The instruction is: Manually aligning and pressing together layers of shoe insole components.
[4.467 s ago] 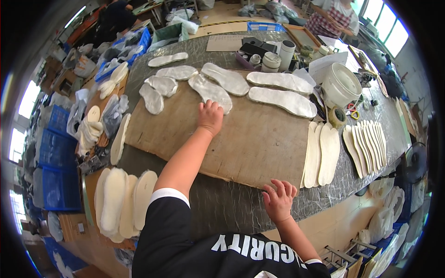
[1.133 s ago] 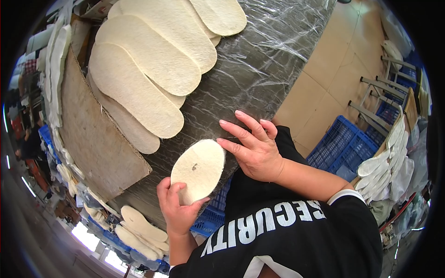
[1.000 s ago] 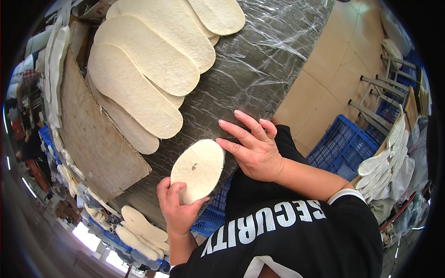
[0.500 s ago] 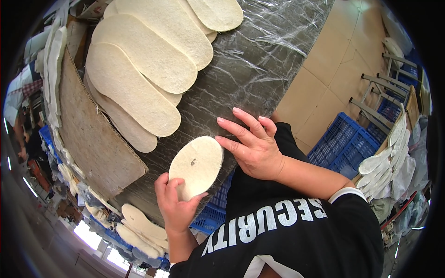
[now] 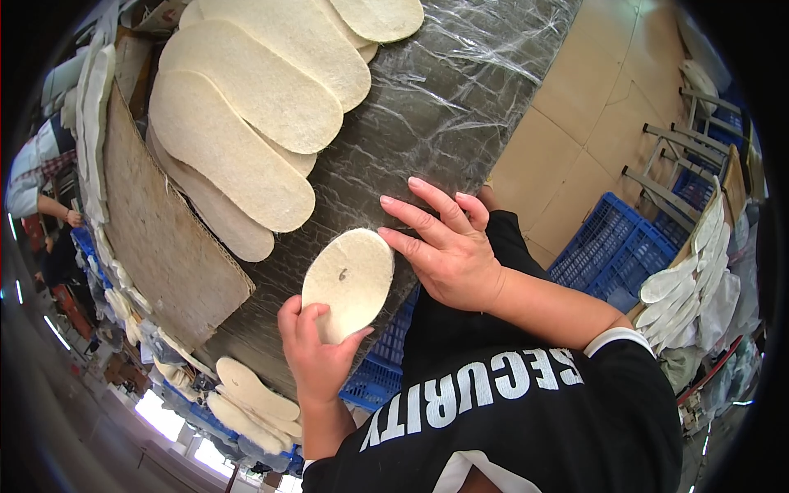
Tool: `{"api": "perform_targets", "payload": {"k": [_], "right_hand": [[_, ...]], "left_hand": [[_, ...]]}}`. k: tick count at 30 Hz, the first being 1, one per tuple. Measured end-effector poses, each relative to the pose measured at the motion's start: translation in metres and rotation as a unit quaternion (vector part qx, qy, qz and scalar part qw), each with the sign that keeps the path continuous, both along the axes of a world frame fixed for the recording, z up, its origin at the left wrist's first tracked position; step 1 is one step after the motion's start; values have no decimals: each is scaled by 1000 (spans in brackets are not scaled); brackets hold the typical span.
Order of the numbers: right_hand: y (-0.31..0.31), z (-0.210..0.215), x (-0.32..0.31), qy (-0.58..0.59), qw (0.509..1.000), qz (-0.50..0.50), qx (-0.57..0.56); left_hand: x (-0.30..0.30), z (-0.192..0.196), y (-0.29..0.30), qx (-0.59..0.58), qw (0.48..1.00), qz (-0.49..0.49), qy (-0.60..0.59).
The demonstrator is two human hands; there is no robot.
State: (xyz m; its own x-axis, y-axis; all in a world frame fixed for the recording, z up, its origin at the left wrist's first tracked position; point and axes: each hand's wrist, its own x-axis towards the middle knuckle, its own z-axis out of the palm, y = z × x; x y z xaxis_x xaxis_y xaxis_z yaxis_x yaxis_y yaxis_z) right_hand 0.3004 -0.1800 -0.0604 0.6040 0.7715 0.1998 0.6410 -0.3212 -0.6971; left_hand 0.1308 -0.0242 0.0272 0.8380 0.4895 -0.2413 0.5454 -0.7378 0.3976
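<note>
A cream felt insole point(image 5: 352, 275), seen foreshortened as an oval with a small dark mark near its middle, is held over the table's near edge. It may be more than one layer; I cannot tell. My left hand point(image 5: 322, 353) grips its lower end, fingers on one side and thumb on the other. My right hand point(image 5: 450, 256) is open with fingers spread, one fingertip against the insole's upper right edge. Beyond them, several large cream insoles point(image 5: 238, 148) lie overlapping in a fanned row on the dark, plastic-covered table point(image 5: 394, 135).
A worn cardboard sheet point(image 5: 168, 222) lies left of the fanned insoles. More insoles point(image 5: 255, 394) sit at the lower left. Blue crates point(image 5: 604, 246), a metal-legged stool point(image 5: 666, 177) and a pile of pale insoles point(image 5: 690, 255) stand to the right. Another person's arm point(image 5: 53, 205) shows at far left.
The view has shifted slightly, and the fanned insoles appear a little higher up. My hands keep nearly the same hold on the insole. At far left, the other person's arm has moved.
</note>
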Motion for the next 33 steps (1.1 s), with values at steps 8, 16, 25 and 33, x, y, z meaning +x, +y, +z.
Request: {"api": "perform_targets", "payload": {"k": [8, 16, 25, 33], "right_hand": [[-2, 4, 1, -5, 1000, 9, -14], [14, 38, 14, 61, 974, 217, 21], [46, 42, 28, 64, 931, 349, -82], [42, 41, 27, 44, 929, 360, -70]], "left_hand": [[0, -6, -5, 10, 1000, 16, -7], [4, -4, -9, 14, 1000, 17, -11], [-2, 11, -1, -103, 988, 101, -57], [-3, 10, 7, -193, 955, 214, -75]]}}
